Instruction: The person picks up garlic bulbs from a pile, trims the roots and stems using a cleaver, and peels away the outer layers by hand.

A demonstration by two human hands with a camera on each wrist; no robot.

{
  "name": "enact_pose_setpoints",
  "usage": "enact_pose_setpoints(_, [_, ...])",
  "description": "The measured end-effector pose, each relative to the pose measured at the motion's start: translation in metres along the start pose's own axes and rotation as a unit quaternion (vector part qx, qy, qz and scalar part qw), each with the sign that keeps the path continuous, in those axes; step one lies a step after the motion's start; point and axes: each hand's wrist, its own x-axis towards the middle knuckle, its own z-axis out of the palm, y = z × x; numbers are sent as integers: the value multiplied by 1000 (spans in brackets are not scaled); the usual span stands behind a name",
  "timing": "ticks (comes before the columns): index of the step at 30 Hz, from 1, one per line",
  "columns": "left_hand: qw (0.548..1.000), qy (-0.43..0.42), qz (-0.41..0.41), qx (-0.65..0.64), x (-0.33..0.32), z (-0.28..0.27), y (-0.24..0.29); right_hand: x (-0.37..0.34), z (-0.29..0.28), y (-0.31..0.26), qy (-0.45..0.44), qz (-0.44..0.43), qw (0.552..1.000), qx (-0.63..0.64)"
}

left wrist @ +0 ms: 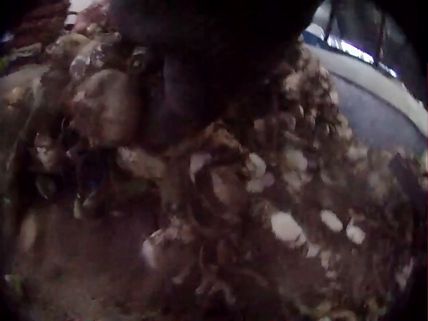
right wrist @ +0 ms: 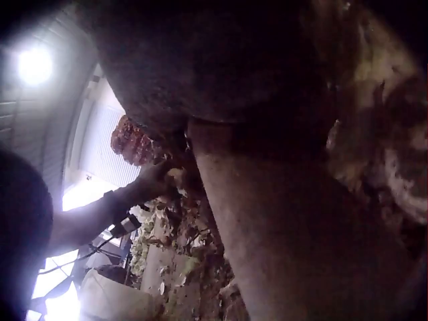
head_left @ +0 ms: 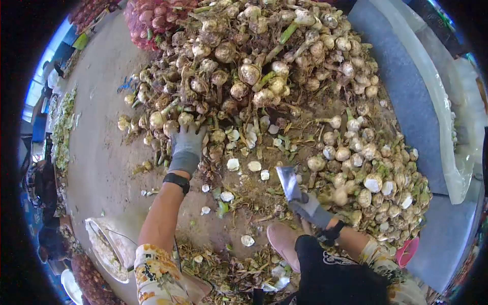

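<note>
At the lower edge of a big heap of dirty garlic-like bulbs (head_left: 249, 73), my gloved left hand (head_left: 187, 147) reaches in with fingers spread, touching a bulb (head_left: 185, 119) at the fingertips. In the dark left wrist view, blurred bulbs (left wrist: 107, 110) lie close to the hand. My gloved right hand (head_left: 311, 209) grips a tool with a broad metal blade (head_left: 288, 183), held above the floor beside a smaller pile of trimmed bulbs (head_left: 373, 183). The blade (right wrist: 267, 221) looms large in the right wrist view.
A pink net sack (head_left: 147, 23) stands behind the heap. Cut pieces (head_left: 233, 164) and dry scraps litter the floor. A white sack (head_left: 109, 249) lies at lower left, a blue-grey sheet (head_left: 401, 91) at right. A pink shoe (head_left: 284, 244) is near my right hand.
</note>
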Motion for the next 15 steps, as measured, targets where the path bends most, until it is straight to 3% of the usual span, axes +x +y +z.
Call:
enact_pose_setpoints(3, [989,-87,-20,-120,-23,-51,22,-3,11,5,-7,17,999,-41])
enact_pose_setpoints(5, [958,33,3,-286,-54,-65,45,2,10,7,-30,15,999,1])
enact_pose_setpoints(6, [873,-14,-54,-485,-69,-76,59,-4,14,-15,-2,22,999,-36])
enact_pose_setpoints(7, [743,-57,-111,-658,-82,-84,69,-6,16,-27,26,-28,997,-71])
enact_pose_setpoints(8, [641,-23,-141,-754,-94,-63,77,-3,19,-38,54,-80,990,-105])
enact_pose_setpoints(9, [586,-27,-182,-789,-106,-62,84,-2,23,-50,81,-133,978,-138])
enact_pose_setpoints(11, [466,-28,-257,-846,-121,-63,99,-4,33,-100,30,-178,951,-251])
enact_pose_setpoints(13, [466,-48,-235,-852,-136,-55,110,-8,47,-126,22,-256,895,-365])
enact_pose_setpoints(15, [479,-56,-196,-854,-152,-55,116,-8,60,-134,54,-368,799,-473])
